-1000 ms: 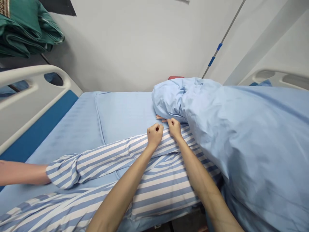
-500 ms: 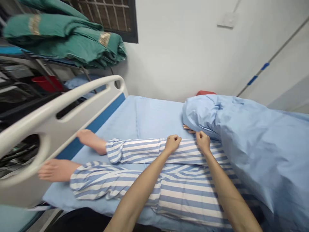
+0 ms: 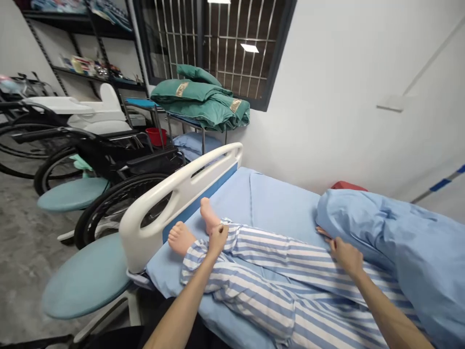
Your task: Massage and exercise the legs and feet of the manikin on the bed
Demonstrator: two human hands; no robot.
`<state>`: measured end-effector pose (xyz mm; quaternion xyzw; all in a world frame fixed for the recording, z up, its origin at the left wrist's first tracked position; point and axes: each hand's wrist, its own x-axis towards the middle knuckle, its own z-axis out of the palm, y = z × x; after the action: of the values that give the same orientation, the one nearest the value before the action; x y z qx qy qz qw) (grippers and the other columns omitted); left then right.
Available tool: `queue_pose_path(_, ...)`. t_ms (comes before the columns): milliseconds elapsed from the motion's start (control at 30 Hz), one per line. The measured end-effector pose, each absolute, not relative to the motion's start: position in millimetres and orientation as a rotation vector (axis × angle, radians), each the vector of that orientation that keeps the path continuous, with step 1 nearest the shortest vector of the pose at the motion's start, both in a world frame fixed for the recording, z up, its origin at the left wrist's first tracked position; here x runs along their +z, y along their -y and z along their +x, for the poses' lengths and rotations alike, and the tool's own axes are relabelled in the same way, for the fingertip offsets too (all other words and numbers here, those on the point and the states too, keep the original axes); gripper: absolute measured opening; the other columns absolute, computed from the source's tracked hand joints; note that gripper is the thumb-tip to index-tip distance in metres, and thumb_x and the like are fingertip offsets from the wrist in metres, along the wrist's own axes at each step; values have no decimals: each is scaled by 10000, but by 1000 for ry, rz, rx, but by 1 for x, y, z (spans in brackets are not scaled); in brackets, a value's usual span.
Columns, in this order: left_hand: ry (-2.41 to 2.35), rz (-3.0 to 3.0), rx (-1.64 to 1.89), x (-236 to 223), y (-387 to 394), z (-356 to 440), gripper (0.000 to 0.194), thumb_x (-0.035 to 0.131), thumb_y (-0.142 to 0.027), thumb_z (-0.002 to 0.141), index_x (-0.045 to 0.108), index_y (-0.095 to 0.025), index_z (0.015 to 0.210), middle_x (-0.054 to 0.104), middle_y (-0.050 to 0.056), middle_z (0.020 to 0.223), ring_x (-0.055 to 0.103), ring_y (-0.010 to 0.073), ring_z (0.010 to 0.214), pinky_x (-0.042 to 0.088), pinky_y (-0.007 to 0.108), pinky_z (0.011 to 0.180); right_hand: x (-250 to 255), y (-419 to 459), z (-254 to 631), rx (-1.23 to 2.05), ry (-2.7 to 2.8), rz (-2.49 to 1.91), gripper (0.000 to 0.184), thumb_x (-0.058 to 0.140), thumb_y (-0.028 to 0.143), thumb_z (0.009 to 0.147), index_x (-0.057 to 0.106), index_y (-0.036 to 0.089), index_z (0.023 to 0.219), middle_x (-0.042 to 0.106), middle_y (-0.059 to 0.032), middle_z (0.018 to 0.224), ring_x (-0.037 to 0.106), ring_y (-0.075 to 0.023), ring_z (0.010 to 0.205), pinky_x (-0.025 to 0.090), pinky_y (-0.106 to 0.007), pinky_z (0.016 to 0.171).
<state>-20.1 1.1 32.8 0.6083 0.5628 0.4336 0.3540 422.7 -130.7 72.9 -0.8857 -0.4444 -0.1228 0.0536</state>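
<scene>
- trousers (image 3: 269, 245), blue-and-white striped, on a lying figure, stretch from centre to lower right of the frame, on a blue-sheeted bed (image 3: 283, 203).
- step in hand, as judged: both hands working at one trouser leg, the far one. a next move on the cloth would call for a sure grip at both ends, clear of the skin.
- left hand (image 3: 218, 238), just left of centre: fingers curled together at the cuff, beside the feet (image 3: 180, 238); cannot tell whether cloth is pinched.
- right hand (image 3: 348, 255), right of centre: fingers bent in together at the upper leg, near the quilt (image 3: 417, 237); any hold is hidden.
</scene>
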Motion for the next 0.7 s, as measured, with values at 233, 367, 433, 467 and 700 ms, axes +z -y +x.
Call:
queue_pose_path(233, -1514, 1635, 996, 18, 3, -9, 288, 498, -220, 812, 472, -190, 527, 539, -1, 562, 520, 145, 641, 359, 267, 675, 66, 20, 193, 123, 1734, -1954, 319, 453, 324, 834, 383, 230, 537, 416, 23, 482, 387, -144, 495, 235, -277, 538)
queue_pose_path(367, -1629, 1534, 968, 19, -2, -23, 234, 438, -227, 873, 575, -185, 688, 647, 50, 702, 599, 181, 721, 400, 287, 690, 77, -29, 76, 320, 1670, -1562, 355, 415, 345, 854, 301, 225, 540, 317, 61, 484, 311, -116, 504, 231, -259, 543)
queue_pose_path(433, -1652, 1504, 969, 18, -2, -27, 154, 470, -232, 865, 614, -180, 883, 689, 69, 832, 631, 195, 797, 430, 294, 721, 87, -40, 52, 336, 1647, -1467, 353, 423, 343, 863, 299, 223, 554, 298, 70, 491, 288, -109, 502, 222, -261, 545)
queue_pose_path(467, -1656, 1508, 971, 17, -1, -27, 173, 501, -237, 852, 609, -177, 973, 696, 77, 890, 639, 203, 839, 443, 302, 752, 91, -42, 47, 335, 1638, -1439, 353, 428, 343, 866, 298, 223, 560, 293, 73, 493, 283, -107, 501, 221, -262, 546)
queue_pose_path(700, -1762, 1730, 946, 14, 5, -16, 404, 523, -197, 811, 552, -137, 1209, 616, 150, 1174, 532, 278, 1136, 388, 410, 1004, 43, -41, 87, 377, 1512, -1564, 366, 434, 398, 870, 316, 232, 566, 306, 73, 498, 310, -113, 518, 246, -262, 562)
